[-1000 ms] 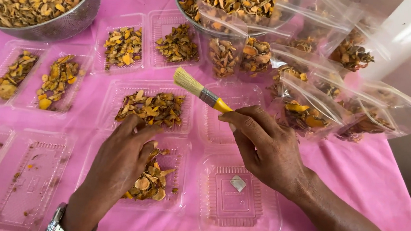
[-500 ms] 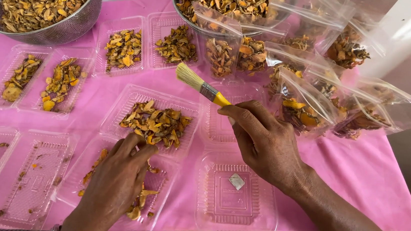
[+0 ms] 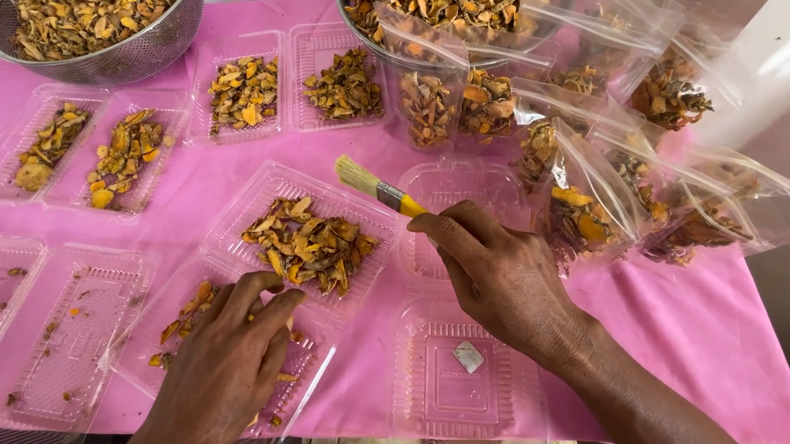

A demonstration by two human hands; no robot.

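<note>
The right hand (image 3: 506, 276) holds a brush (image 3: 381, 190) by its yellow handle, fingers closed around it, the pale bristles pointing toward the far left corner of the surface (image 3: 693, 338). The brush hangs just above the far edge of a clear tray (image 3: 311, 238) heaped with dried yellow-brown chips, near the middle of the pink-covered surface.

The left hand (image 3: 227, 365) lies palm down, fingers bent, on a second tray (image 3: 300, 406) at the near edge; a few chips show around it, and whether the fingers pinch any of them cannot be told, since the hand hides what is under it. This tray's far corner touches the heaped one.

Under the right wrist sits an empty tray (image 3: 466, 383) with a small white square inside. Two nearly empty trays (image 3: 18, 331) lie at the near left corner. Four more filled trays (image 3: 243, 92) stand toward the far left, below a metal bowl (image 3: 131, 52) full of chips. A second bowl (image 3: 357, 16) stands at the far edge, and clear bags (image 3: 610, 194) of chips crowd the far right corner.
</note>
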